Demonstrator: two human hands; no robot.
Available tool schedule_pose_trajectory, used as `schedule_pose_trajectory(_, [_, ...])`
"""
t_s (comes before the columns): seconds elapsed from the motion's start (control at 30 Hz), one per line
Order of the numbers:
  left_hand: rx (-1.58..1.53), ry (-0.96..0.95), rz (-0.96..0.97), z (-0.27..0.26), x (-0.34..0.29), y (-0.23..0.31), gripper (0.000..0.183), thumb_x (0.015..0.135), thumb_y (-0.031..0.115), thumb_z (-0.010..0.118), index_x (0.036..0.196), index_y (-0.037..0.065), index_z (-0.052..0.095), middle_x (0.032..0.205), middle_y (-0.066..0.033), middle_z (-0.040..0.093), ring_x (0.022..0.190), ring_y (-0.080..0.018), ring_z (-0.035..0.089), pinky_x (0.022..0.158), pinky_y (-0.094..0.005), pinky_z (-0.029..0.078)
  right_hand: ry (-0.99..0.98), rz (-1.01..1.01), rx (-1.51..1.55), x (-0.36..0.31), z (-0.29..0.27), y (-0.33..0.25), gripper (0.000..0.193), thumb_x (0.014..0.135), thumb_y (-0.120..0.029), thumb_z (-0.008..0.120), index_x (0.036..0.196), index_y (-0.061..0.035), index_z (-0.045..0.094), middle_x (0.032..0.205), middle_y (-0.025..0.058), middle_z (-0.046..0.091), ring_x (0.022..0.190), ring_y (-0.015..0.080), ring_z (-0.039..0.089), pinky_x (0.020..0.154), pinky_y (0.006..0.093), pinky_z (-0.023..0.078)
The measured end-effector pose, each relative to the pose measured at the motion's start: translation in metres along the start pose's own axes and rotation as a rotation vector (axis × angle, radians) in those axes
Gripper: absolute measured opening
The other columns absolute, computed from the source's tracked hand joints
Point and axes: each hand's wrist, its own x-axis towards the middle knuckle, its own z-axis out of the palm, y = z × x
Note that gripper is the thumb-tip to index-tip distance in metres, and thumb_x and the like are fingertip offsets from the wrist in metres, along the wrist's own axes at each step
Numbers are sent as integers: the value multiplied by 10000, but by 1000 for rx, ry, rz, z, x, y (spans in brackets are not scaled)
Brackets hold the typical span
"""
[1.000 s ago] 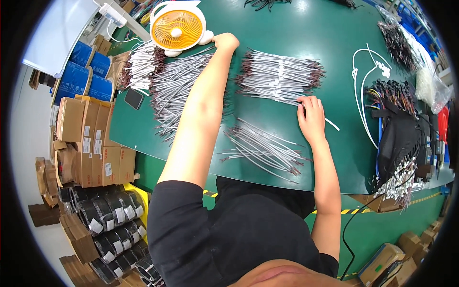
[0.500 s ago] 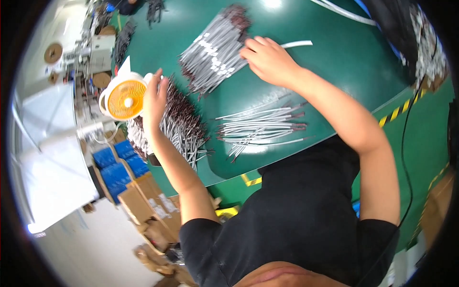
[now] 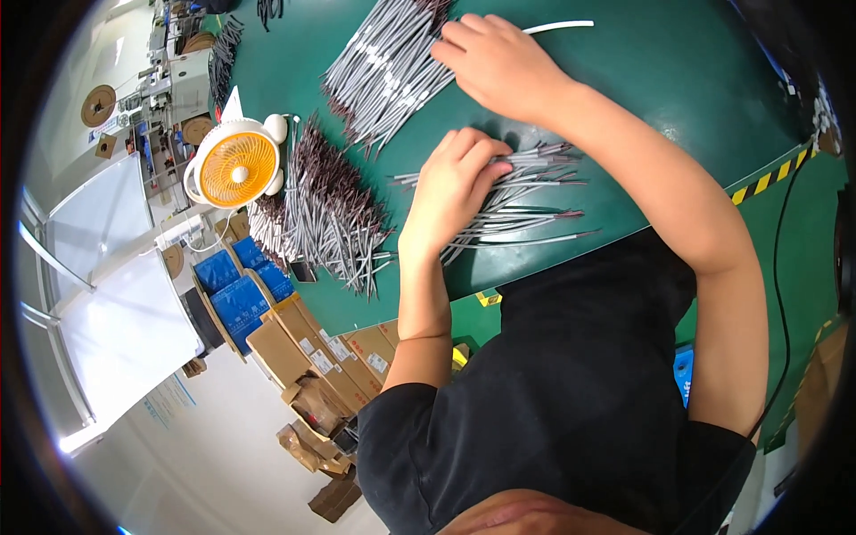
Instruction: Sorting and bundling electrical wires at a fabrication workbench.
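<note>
My left hand (image 3: 456, 185) is over a loose spread of grey cables (image 3: 526, 214) with dark ends, close to the table's near edge. Its thumb and fingers are closed on some of these grey cables. Farther away, my right hand (image 3: 501, 64) has bent fingers at the right side of a large stack of grey cables (image 3: 379, 76) banded with white tags. What its fingertips grip is hidden. A white strip (image 3: 566, 24) sticks out from behind this hand; whether it is held does not show.
A heap of grey cables with brown ends (image 3: 334, 209) lies left of my left hand. Beside it stands a white and orange fan (image 3: 236, 169). The green table (image 3: 678, 98) has a curved edge. Cardboard boxes (image 3: 299, 343) and blue bins (image 3: 236, 299) stand beyond its left side.
My left hand has come right from beside the fan to the loose cables and closed on some. My right hand stays by the tagged stack. The whole view has shifted slightly.
</note>
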Motion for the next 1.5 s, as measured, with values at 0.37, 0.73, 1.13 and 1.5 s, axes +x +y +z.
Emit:
schedule_pose_trajectory(0.37, [5,577,-137,5,-6,-32,159,967,-48,633,1113,-6,679,980,-169,669,872,-343,658,788,-413,527,-76,114,451,16,-36,1,190,979,-249,656,890,-83,631,758,79,647,771,292,647,752,430,507])
schedule_pose_trajectory(0.73, [-324,673,-202,32,-7,-36,302,962,-41,651,1254,-25,576,1003,-188,677,821,-314,686,730,-386,558,-214,-95,264,0,-28,-29,246,1000,-324,673,1012,-89,603,883,76,673,853,316,644,828,434,503])
schedule_pose_trajectory(1.13, [-144,767,-203,29,-5,-54,95,1012,32,664,1096,17,623,879,-108,695,743,-185,681,679,-309,535,-135,-123,311,0,-21,-23,152,951,-34,630,1103,-46,616,1026,84,681,970,316,621,896,446,468])
schedule_pose_trajectory(1.5, [-109,705,-193,26,-5,-48,132,901,70,728,1021,69,672,905,-88,699,833,-311,680,735,-415,543,-233,-131,299,-3,-21,-29,160,943,-59,649,1103,-51,634,1032,58,706,954,286,622,864,434,447])
